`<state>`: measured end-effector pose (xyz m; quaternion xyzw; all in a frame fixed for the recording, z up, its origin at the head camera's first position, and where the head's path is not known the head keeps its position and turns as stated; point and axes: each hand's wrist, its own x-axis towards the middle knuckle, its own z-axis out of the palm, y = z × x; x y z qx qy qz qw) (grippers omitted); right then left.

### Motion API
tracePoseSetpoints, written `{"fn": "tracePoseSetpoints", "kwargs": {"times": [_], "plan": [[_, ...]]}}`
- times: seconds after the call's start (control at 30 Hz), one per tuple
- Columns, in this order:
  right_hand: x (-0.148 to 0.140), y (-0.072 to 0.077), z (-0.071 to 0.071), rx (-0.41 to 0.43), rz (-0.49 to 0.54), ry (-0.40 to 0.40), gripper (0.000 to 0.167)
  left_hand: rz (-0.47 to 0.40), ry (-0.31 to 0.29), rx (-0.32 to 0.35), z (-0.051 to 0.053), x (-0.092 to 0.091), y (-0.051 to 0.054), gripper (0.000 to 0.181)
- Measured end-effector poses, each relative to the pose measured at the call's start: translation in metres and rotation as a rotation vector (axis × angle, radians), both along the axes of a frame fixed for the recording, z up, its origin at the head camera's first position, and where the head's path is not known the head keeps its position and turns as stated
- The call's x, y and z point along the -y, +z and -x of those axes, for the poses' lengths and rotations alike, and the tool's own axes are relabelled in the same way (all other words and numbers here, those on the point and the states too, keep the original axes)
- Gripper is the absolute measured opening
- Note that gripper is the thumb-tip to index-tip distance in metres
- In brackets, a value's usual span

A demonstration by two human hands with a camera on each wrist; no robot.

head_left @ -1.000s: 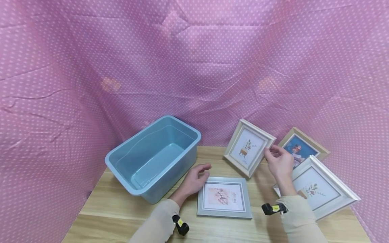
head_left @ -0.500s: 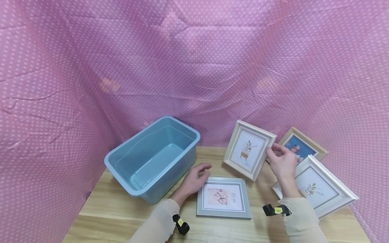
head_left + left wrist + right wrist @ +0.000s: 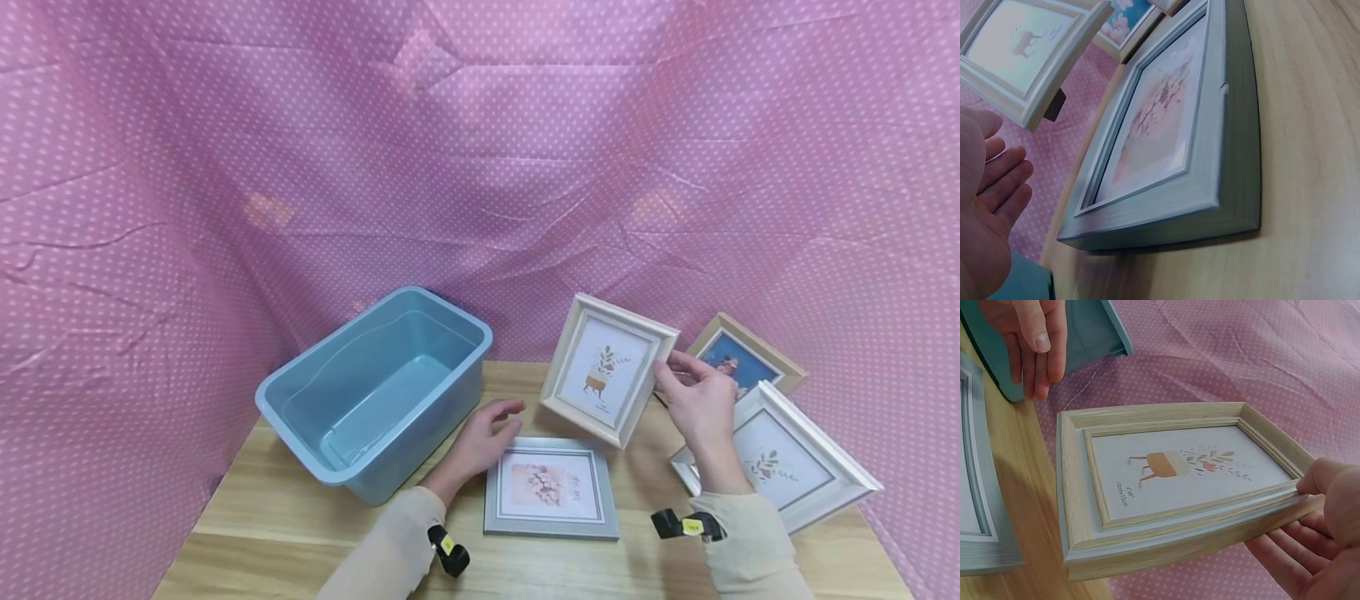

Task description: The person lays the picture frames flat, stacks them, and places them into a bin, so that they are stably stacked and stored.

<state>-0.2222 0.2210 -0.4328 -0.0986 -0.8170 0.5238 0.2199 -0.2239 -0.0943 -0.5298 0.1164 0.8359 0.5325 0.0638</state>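
Nearest you, the grey frame [image 3: 551, 527] lies face up on the table [image 3: 262, 500]. Your left hand [image 3: 480, 437], fingers loose and nearly straight, hovers just beside it, holding nothing; lowered carelessly, it could shove that frame.

Your right sleeve [image 3: 750, 542] passes in front of the white frame [image 3: 783, 467], so a careless pull back might knock it against the tan frame [image 3: 738, 358] behind. Your right hand [image 3: 701, 408] pinches the cream frame [image 3: 607, 371] by 1 side, thumb on its face, fingers beneath. It is tilted, apparently off the table, between the tub [image 3: 427, 442] and the other 2 frames at right. Held by 1 side only, it could twist under its own weight and drop a corner onto the grey frame. Carried too low, it could catch the tub's raised wall.

The yellow tags [image 3: 692, 527] on your 2 wrist cameras [image 3: 664, 523] are too small to read. You can't surely make out the lettering on the grey frame's print or the white frame's script. The cream frame's insert reads 4"x6" and 10cmx15cm. No brand shows.
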Motion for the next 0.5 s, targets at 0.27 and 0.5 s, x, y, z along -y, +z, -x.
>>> {"fn": "tracePoseSetpoints", "kwargs": {"times": [0.27,0.5], "plan": [[0.0002,0.0031,-0.0056,0.032,0.014,0.031,0.038,0.017,0.004,-0.016,0.0010,-0.0009,0.0071,0.043],[0.0000,0.0028,-0.0090,0.064,0.028,0.040,0.039,0.020,0.007,-0.007,0.0027,-0.0016,0.0105,0.046]]}}
